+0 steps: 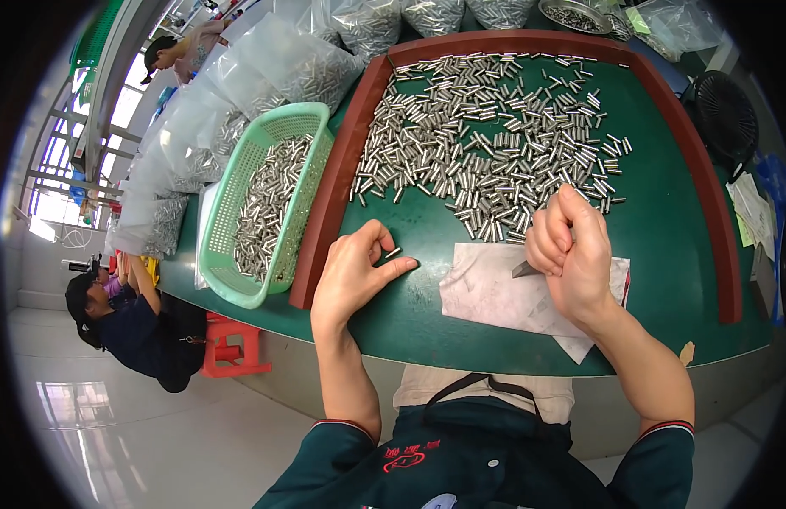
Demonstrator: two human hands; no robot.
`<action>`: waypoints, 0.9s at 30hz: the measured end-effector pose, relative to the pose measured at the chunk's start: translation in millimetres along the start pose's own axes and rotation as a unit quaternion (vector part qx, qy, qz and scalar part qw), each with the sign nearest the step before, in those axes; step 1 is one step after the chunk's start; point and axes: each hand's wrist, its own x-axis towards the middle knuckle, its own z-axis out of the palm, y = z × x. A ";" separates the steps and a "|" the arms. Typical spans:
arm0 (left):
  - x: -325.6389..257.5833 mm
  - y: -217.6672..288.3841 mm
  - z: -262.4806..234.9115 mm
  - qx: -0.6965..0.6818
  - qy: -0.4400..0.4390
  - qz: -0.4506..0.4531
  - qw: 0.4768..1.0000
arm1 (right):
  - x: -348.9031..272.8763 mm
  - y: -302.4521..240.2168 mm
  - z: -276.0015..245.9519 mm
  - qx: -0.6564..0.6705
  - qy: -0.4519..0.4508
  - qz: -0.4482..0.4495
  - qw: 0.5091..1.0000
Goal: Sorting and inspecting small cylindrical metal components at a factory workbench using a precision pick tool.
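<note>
My left hand (pixel 352 270) is over the green tabletop, beside the red-brown wooden frame. Its fingers are curled and its thumb stretches out, with one small metal pin (pixel 393 253) between thumb and fingertips. My right hand (pixel 571 250) is closed above a stained white cloth (pixel 495 284). From the little-finger side of that fist sticks a dark grey, flat-tipped piece (pixel 523 270); the rest of it is hidden in the hand. Just beyond both hands, a wide spread of loose shiny metal pins (pixel 486 148) covers the table inside the frame.
A light-green perforated basket (pixel 210 246) of pins stands left of the wooden frame (pixel 329 208). Clear bags (pixel 367 30) of pins line the back and left. At right are a black fan (pixel 725 119) and papers (pixel 753 212). Other people sit at left, near a red stool (pixel 232 343).
</note>
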 end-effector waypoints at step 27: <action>9.4 -2.9 19.8 -0.696 -0.165 -0.070 0.695 | 0.8 0.2 2.8 0.005 0.007 -0.004 1.000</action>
